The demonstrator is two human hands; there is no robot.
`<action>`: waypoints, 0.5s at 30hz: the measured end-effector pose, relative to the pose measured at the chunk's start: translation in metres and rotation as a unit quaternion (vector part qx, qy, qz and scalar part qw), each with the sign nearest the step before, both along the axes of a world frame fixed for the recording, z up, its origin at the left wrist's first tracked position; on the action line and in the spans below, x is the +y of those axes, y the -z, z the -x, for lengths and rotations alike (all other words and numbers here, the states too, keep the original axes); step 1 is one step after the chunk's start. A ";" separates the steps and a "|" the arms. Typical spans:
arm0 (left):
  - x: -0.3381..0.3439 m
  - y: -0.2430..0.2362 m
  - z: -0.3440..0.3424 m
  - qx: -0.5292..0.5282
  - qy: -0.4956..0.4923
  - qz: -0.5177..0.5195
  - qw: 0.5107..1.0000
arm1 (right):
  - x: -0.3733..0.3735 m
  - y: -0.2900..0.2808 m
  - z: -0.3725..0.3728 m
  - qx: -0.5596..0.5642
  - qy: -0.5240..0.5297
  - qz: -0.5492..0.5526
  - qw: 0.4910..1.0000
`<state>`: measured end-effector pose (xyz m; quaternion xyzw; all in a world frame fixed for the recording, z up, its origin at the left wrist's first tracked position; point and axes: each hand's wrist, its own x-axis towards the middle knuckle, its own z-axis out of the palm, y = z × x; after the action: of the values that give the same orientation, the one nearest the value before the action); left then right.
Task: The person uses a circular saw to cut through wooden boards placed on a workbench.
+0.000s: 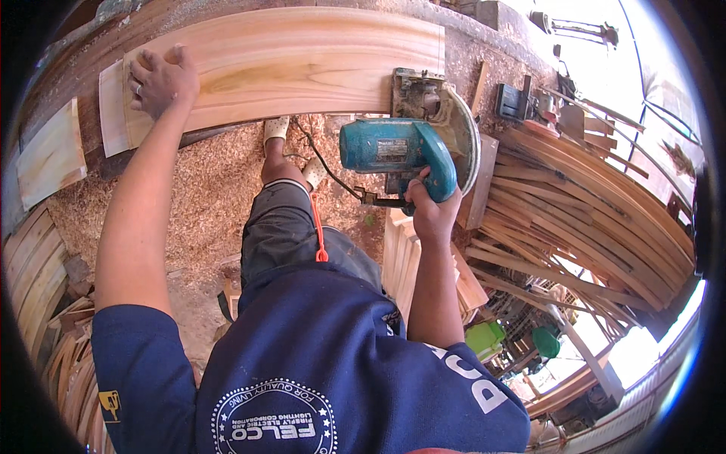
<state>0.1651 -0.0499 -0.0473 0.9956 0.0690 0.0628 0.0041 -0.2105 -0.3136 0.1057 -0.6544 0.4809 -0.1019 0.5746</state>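
My left hand (162, 83) rests on the left end of a pale wooden plank (295, 60), its fingers apart and slightly bent on the top face. A narrow paler board edge (112, 106) shows beside it. My right hand (431, 204) is closed round the rear handle of a teal circular saw (382, 145). The saw's metal base and guard sit at the plank's right end, near a faint line across the wood. A black cord runs from the handle down past my feet; the blade itself is hidden.
A loose board (49, 151) lies at the far left. Stacked wooden strips (582, 219) fill the right, with tools behind them (514, 102). Shavings (197, 189) cover the floor round my legs. More boards (397, 257) stand below the saw, near a green container (484, 337).
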 end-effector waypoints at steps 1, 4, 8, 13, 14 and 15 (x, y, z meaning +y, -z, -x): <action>0.000 0.000 0.001 0.000 0.000 0.000 1.000 | 0.000 0.000 0.000 -0.001 0.000 -0.001 1.000; 0.001 0.000 0.001 -0.014 0.001 -0.003 1.000 | -0.002 0.002 0.002 -0.011 -0.006 -0.007 1.000; 0.001 0.000 0.008 -0.004 0.000 0.000 1.000 | -0.003 0.005 0.004 -0.009 -0.010 -0.001 1.000; 0.002 -0.001 0.013 -0.013 0.005 0.003 1.000 | -0.001 0.002 0.000 -0.002 0.008 -0.018 1.000; 0.002 -0.001 0.014 -0.009 0.003 0.003 1.000 | -0.002 0.002 0.000 -0.003 0.007 -0.018 1.000; 0.003 -0.002 0.014 -0.006 0.000 0.002 1.000 | -0.002 0.003 0.000 -0.006 0.004 -0.015 1.000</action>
<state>0.1510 -0.0472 -0.0455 0.9952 0.0693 0.0686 0.0066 -0.2103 -0.3160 0.1031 -0.6430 0.4816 -0.1006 0.5869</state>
